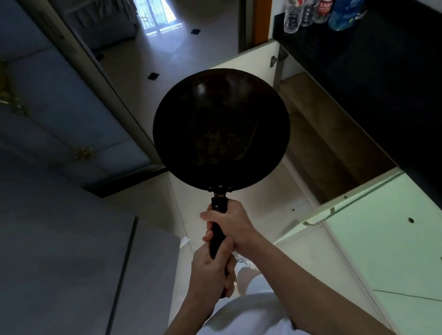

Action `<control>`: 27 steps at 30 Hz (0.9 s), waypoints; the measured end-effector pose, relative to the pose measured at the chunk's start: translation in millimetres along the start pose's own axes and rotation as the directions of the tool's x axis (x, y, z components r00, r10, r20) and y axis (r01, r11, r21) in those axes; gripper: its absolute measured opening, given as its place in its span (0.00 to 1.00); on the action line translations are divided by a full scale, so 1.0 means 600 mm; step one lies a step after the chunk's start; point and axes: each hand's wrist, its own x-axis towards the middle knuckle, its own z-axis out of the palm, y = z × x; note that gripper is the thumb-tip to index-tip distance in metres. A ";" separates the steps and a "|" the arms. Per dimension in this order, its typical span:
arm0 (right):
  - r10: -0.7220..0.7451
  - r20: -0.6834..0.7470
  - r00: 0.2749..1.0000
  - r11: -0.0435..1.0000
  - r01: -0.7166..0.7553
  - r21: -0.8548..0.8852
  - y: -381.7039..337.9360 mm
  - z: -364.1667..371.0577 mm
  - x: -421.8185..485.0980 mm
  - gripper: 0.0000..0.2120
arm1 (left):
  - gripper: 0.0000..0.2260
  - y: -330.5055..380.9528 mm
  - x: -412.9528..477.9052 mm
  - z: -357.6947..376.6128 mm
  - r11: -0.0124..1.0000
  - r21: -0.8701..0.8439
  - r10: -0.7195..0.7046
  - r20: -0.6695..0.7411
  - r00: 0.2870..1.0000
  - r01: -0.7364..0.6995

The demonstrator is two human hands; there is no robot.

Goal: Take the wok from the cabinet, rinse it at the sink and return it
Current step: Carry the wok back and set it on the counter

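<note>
A black round wok point(221, 130) with a long black handle is held out in front of me over the floor, bowl facing up. My right hand point(231, 224) grips the handle close to the bowl. My left hand point(212, 268) grips the handle's end just behind it. To the right of the wok, the lower cabinet point(327, 142) under the dark counter stands open, with its wooden inside showing and its pale doors swung outward.
Several plastic bottles point(333, 0) stand on the dark counter point(391, 53) at the top right. A pale green cabinet door point(396, 232) juts out at the lower right. Blue doors and a grey surface line the left. A doorway ahead leads to a tiled room.
</note>
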 end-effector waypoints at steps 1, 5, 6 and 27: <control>-0.005 -0.005 1.000 1.000 0.005 0.010 -0.016 0.000 0.028 0.09 | 0.14 0.017 0.028 -0.002 1.000 0.009 0.002 0.013 1.000 -0.002; -0.024 -0.035 0.999 0.998 0.026 0.061 -0.084 -0.010 0.117 0.09 | 0.12 0.087 0.127 -0.003 1.000 0.023 -0.016 0.053 0.998 0.015; -0.027 -0.042 0.999 0.997 0.030 0.072 -0.100 -0.016 0.136 0.09 | 0.11 0.103 0.149 0.000 1.000 0.029 -0.011 0.067 0.998 0.009; -0.101 -0.586 0.804 0.952 0.250 0.178 -0.338 -0.165 0.373 0.12 | 0.15 0.335 0.545 0.100 0.959 0.282 -0.168 0.581 0.797 -0.003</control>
